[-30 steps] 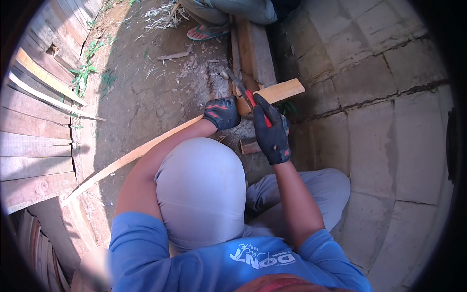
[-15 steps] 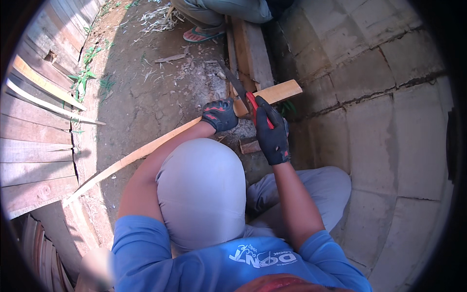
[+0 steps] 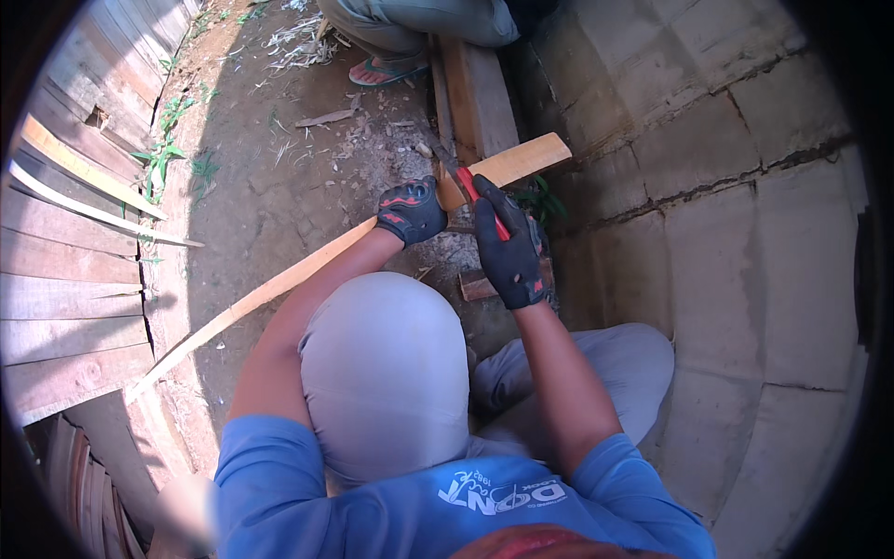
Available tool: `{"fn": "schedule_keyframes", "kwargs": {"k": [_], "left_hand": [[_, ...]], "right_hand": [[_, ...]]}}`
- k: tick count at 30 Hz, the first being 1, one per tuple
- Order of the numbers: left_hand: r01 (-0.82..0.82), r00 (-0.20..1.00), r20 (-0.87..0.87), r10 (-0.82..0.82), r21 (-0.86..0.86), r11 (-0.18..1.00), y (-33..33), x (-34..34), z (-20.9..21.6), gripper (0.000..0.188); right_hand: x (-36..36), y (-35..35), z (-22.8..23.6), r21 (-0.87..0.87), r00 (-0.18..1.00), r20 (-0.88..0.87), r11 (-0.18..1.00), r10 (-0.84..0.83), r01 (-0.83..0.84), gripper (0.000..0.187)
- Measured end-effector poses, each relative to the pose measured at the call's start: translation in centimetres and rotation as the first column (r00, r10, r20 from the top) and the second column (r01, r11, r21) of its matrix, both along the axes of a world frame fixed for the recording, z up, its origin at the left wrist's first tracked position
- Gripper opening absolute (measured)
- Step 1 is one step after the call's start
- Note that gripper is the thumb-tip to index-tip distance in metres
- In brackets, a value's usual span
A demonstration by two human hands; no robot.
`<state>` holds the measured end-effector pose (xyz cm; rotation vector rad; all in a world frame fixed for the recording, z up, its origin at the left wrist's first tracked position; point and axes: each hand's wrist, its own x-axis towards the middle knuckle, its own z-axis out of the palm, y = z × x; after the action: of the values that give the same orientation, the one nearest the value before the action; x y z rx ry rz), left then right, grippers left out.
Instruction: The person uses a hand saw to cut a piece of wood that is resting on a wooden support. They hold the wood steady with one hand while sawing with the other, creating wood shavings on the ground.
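Wood slat, 1 pc, long & pale, runs diag. across the scene: thin end at near L, close to the foot of the fence, broad end at far R, past both hands & short of the wall. 2 hands, both w/ dark gloves w/ red marks. L hand is closed round the slat's mid-part, fist tight. R hand is wrapped round the red handle of 1 knife; its dark blade points far L, right at the slat, just R of the L hand. Can't tell if the edge is touching the wood.

Just beyond: 1 thick timber beam, running away to the far side, w/ a thinner pc along its L. 1 short wood block on the ground, near side, just L of the R wrist. 1 co-worker at far side, grey trousers, 1 foot showing, in a flip-flop. 1 heap of wood shavings L of that foot, plus scattered chips, too many to count.

Far L: 1 board fence, w/ 2 pale strips, one yellowish, one whiter, leaning there. Near L: a stack of thin boards, exact no. unclear. Green weeds along the fence, 1 more plant R of the R hand. R side: 1 grey block wall.
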<state>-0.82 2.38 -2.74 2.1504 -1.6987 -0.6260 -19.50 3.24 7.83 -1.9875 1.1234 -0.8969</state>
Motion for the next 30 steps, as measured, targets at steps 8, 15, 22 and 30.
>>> {"fn": "schedule_keyframes", "kwargs": {"k": [8, 15, 22, 30], "left_hand": [[-0.03, 0.999, -0.018, 0.029, -0.057, 0.998, -0.8, -0.1, -1.6, 0.047], [-0.076, 0.997, 0.008, 0.08, -0.238, 0.968, 0.1, -1.3, -3.5, 0.048], [-0.052, 0.989, 0.114, 0.09, -0.299, 0.953, 0.4, -1.4, -3.6, 0.033], [-0.063, 0.996, 0.045, 0.073, -0.199, 0.978, 0.0, -0.5, -3.0, 0.036]], "right_hand": [[1.0, 0.0, -0.1, -0.004, 0.987, -0.148, 0.998, 0.056, -0.057, 0.037], [0.6, 0.5, -1.5, -0.096, 0.986, -0.134, 0.989, 0.095, -0.109, 0.04], [-0.6, -1.6, -1.0, 0.019, 1.0, -0.01, 1.0, -0.007, 0.007, 0.036], [-4.3, 2.0, 4.1, -0.043, 0.966, -0.245, 0.994, 0.087, -0.101, 0.036]]}}
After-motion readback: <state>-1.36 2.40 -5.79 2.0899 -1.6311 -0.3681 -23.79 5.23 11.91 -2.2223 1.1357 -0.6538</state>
